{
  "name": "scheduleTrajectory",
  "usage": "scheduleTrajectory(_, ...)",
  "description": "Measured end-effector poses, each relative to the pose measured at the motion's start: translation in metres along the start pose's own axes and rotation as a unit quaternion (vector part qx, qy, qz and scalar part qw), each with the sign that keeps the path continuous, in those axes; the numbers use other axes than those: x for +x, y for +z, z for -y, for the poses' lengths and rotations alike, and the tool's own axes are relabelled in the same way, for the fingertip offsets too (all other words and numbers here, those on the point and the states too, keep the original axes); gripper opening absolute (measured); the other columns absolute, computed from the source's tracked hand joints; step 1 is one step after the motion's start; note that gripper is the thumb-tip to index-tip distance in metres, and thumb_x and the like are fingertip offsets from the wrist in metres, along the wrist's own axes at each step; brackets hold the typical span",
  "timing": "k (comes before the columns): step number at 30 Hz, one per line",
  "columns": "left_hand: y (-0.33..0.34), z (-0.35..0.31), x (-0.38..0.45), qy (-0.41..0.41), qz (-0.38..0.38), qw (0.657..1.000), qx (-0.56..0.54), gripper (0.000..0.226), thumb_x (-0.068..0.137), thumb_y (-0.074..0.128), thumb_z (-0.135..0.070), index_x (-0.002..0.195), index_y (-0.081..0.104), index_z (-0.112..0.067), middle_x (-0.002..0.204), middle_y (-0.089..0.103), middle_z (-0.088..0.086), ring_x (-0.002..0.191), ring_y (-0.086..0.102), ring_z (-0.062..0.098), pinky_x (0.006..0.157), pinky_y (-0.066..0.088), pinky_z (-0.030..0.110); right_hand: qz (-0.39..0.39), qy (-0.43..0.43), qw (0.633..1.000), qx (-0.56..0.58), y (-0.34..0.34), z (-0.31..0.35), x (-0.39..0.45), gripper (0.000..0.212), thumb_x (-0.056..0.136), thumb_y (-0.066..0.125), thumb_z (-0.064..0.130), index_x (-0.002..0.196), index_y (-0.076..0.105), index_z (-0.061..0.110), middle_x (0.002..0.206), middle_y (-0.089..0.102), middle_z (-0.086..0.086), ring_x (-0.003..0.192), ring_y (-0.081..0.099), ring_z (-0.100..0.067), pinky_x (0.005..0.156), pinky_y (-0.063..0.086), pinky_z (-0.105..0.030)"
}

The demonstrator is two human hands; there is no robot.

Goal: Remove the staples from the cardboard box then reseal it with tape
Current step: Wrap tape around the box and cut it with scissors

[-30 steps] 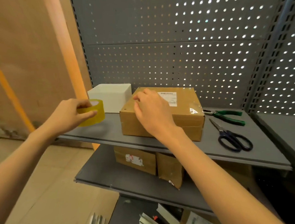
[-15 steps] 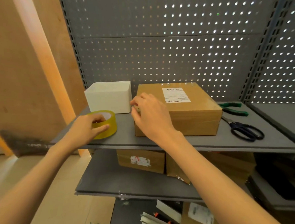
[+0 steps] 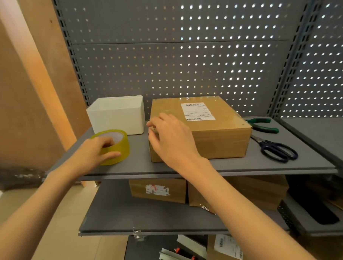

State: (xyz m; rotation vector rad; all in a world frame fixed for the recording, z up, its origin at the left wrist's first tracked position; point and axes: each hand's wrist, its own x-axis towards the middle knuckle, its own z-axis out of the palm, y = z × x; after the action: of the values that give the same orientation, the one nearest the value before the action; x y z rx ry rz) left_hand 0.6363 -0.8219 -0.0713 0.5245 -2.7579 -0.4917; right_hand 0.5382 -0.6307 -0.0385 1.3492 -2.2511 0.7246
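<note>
Tape (image 3: 113,147) is gripped by left hand (image 3: 93,153) at shelf's (image 3: 217,165) left; box (image 3: 215,128) lies just right, its near-left corner pinched by right hand (image 3: 171,141).

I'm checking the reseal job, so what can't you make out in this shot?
- Cardboard box near-left corner, head view: covered by the right hand, so what its fingertips hold is hidden.
- Shipping label print: too small.
- Tape roll loose end: hidden by the left hand.
- Staples: too small to tell.
</note>
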Motion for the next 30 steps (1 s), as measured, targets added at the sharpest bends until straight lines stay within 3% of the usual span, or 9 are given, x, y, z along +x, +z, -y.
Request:
scheduleTrajectory(1,-0.004,-0.001,0.000,-0.008,0.032,0.999,-0.016,0.024,0.079,0.071,-0.023,0.093,0.059,-0.008,0.087,0.059,0.003,0.085,0.054,0.023,0.070,0.039,0.030,-0.003,0.000,1.000,0.004,-0.001,-0.002,-0.001,0.025,0.096,0.044,0.019,0.113,0.061,0.013,0.106,0.059,-0.001,0.099,0.052,-0.016,0.073,0.031,-0.021)
scheduleTrajectory(3,-0.016,-0.006,-0.001,-0.027,0.062,0.996,-0.049,0.045,0.076,0.074,-0.018,0.117,0.054,-0.014,0.105,0.058,0.001,0.102,0.052,0.016,0.085,0.037,0.023,-0.010,-0.004,1.000,0.017,-0.005,-0.005,-0.003,0.025,0.096,0.044,0.018,0.114,0.061,0.014,0.107,0.059,-0.001,0.100,0.052,-0.016,0.074,0.031,-0.020)
scheduleTrajectory(5,-0.030,-0.017,-0.001,-0.011,0.022,0.999,-0.047,0.057,0.078,0.072,-0.014,0.130,0.048,-0.013,0.122,0.057,0.005,0.114,0.050,0.016,0.095,0.034,0.024,-0.017,-0.010,0.999,0.033,-0.008,-0.008,-0.005,0.025,0.096,0.044,0.018,0.115,0.061,0.014,0.109,0.060,0.000,0.101,0.052,-0.014,0.074,0.031,-0.019)
scheduleTrajectory(7,-0.039,-0.040,0.000,0.029,-0.030,0.998,-0.036,0.053,0.084,0.065,-0.013,0.133,0.045,-0.015,0.133,0.051,0.002,0.122,0.047,0.018,0.100,0.032,0.027,-0.026,-0.016,0.998,0.054,-0.013,-0.013,-0.008,0.026,0.096,0.045,0.018,0.115,0.061,0.014,0.110,0.060,0.001,0.101,0.052,-0.013,0.075,0.031,-0.018)
scheduleTrajectory(10,-0.037,-0.092,0.004,0.078,-0.050,0.995,-0.022,0.050,0.090,0.056,-0.011,0.136,0.041,-0.021,0.139,0.042,-0.006,0.125,0.041,0.014,0.101,0.028,0.024,-0.052,-0.024,0.994,0.096,-0.026,-0.023,-0.014,0.024,0.095,0.048,0.017,0.113,0.063,0.013,0.107,0.062,0.000,0.099,0.055,-0.014,0.076,0.037,-0.021)
scheduleTrajectory(14,-0.013,-0.159,0.016,0.166,-0.043,0.985,-0.003,0.061,0.079,0.044,-0.030,0.139,0.038,-0.018,0.141,0.040,-0.001,0.131,0.033,0.012,0.100,0.019,0.014,-0.110,-0.008,0.986,0.123,-0.052,-0.062,-0.026,0.021,0.092,0.052,0.013,0.108,0.065,0.010,0.103,0.065,-0.001,0.096,0.057,-0.014,0.080,0.043,-0.024)
scheduleTrajectory(19,0.032,-0.223,0.032,0.191,-0.048,0.980,0.011,0.060,0.090,0.050,-0.014,0.145,0.026,-0.021,0.153,0.024,-0.004,0.140,0.020,0.009,0.110,0.015,0.022,-0.150,0.091,0.968,0.178,-0.082,-0.138,-0.042,0.021,0.094,0.049,0.014,0.109,0.065,0.013,0.105,0.065,0.002,0.096,0.057,-0.010,0.083,0.046,-0.024)
scheduleTrajectory(22,0.053,-0.250,0.041,0.195,-0.043,0.980,0.014,0.064,0.091,0.052,-0.017,0.147,0.022,-0.023,0.155,0.016,-0.007,0.142,0.010,0.006,0.108,0.009,0.018,-0.130,0.134,0.964,0.192,-0.091,-0.172,-0.052,0.027,0.097,0.044,0.016,0.117,0.062,0.012,0.112,0.063,0.001,0.104,0.056,-0.011,0.090,0.045,-0.028)
scheduleTrajectory(30,0.083,-0.288,0.050,0.203,-0.038,0.975,0.078,0.067,0.091,0.050,-0.017,0.148,0.014,-0.017,0.157,0.009,-0.004,0.144,0.000,0.007,0.105,-0.009,0.011,-0.001,0.135,0.971,0.197,-0.089,-0.207,-0.071,0.038,0.100,0.037,0.019,0.138,0.042,0.015,0.136,0.048,0.000,0.124,0.042,-0.011,0.090,0.026,-0.012)
